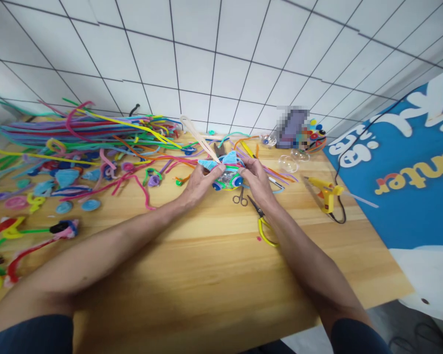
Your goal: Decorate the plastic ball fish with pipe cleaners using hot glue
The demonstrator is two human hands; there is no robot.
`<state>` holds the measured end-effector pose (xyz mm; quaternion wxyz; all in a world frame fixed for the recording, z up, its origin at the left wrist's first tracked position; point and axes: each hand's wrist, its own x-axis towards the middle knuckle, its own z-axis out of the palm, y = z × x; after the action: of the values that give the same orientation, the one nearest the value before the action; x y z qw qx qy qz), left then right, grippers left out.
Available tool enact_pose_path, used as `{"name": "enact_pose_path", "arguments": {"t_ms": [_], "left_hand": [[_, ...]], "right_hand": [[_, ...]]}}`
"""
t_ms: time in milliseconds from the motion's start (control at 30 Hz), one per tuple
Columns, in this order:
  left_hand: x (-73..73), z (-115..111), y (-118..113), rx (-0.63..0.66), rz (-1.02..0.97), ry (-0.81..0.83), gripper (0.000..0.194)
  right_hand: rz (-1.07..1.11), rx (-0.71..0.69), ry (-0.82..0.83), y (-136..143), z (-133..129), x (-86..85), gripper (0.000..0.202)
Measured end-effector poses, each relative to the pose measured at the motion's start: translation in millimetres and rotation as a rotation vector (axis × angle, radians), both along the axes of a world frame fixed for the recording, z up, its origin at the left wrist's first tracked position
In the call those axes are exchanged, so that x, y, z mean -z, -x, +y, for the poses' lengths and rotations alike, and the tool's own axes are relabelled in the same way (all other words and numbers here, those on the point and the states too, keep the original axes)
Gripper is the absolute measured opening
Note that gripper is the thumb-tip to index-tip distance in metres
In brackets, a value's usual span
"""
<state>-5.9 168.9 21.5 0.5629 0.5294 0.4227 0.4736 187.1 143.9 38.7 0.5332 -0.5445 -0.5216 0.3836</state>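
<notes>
Between my two hands is a pipe-cleaner craft figure (229, 177) with a clear, shiny middle, a green rim, blue round pieces low on both sides and light blue pointed pieces on top. My left hand (203, 182) grips its left side, thumb on the upper edge. On the opposite side my right hand (257, 176) holds it with bent fingers. A pale looped strap (199, 137) rises from the top of the figure. Small scissors (240, 197) lie just below it, and yellow-handled scissors (263, 223) rest beside my right forearm.
Long pipe cleaners (88, 130) pile up at the back left, with finished pipe-cleaner pieces (66, 178) in front. A yellow glue gun (327, 192) with a black cord lies right. Clear plastic balls (288, 163) and a blurred dark device (291, 129) stand near the tiled wall.
</notes>
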Motion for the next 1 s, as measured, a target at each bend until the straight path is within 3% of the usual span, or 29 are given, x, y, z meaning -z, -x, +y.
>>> {"name": "enact_pose_path", "arguments": {"t_ms": [567, 867, 1000], "left_hand": [[-7.1, 3.7, -4.4, -0.023, 0.000, 0.059, 0.060], [-2.7, 4.3, -4.4, -0.047, 0.029, 0.051, 0.060], [-2.5, 4.0, -3.4, 0.004, -0.018, 0.034, 0.059]], "right_hand": [[-0.036, -0.020, -0.015, 2.7, -3.5, -2.9, 0.025], [-0.043, -0.060, 0.007, 0.8, -5.5, -6.3, 0.033], [-0.024, -0.055, 0.001, -0.2, -3.1, -2.9, 0.033]]}}
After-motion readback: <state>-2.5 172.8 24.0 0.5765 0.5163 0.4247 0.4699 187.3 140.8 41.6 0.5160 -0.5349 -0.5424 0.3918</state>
